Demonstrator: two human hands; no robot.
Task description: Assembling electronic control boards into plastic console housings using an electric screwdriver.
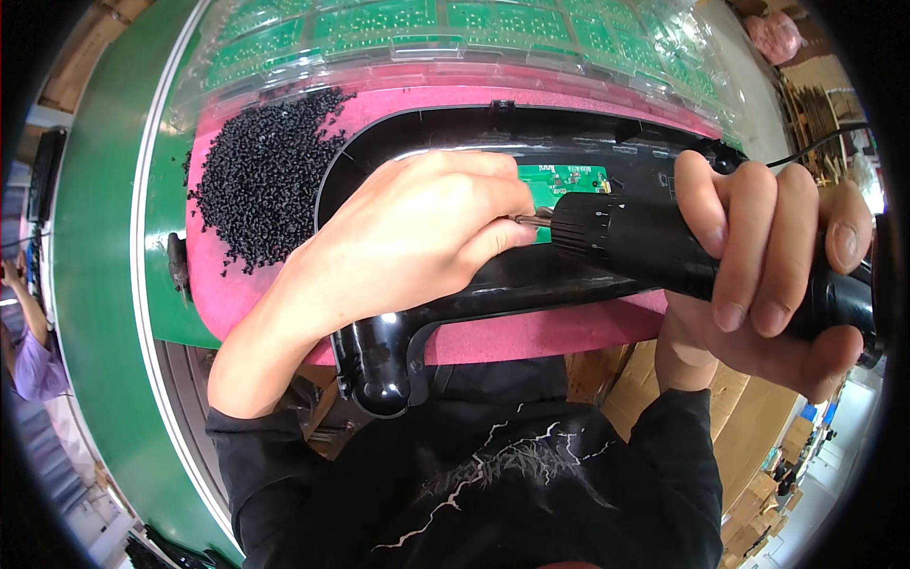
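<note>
My right hand (758, 256) is wrapped around a black electric screwdriver (630, 237), which lies nearly level and points left. At its nose, the fingertips of my left hand (408, 223) pinch the metal bit (536, 218). Whether a screw sits between those fingertips is hidden. Directly beneath is a small green circuit board (573, 178), set inside a long black plastic housing (531, 284) with a curved rim. Part of the board is covered by my left hand and the screwdriver. The housing rests on a pink mat (237, 294).
A heap of small black screws (265, 180) is piled on the mat's left. Clear plastic trays (379, 47) of green boards line the far side. A dark cable (820, 144) runs at the right. Another person's purple sleeve (38, 365) shows at far left, past the green tabletop (104, 237).
</note>
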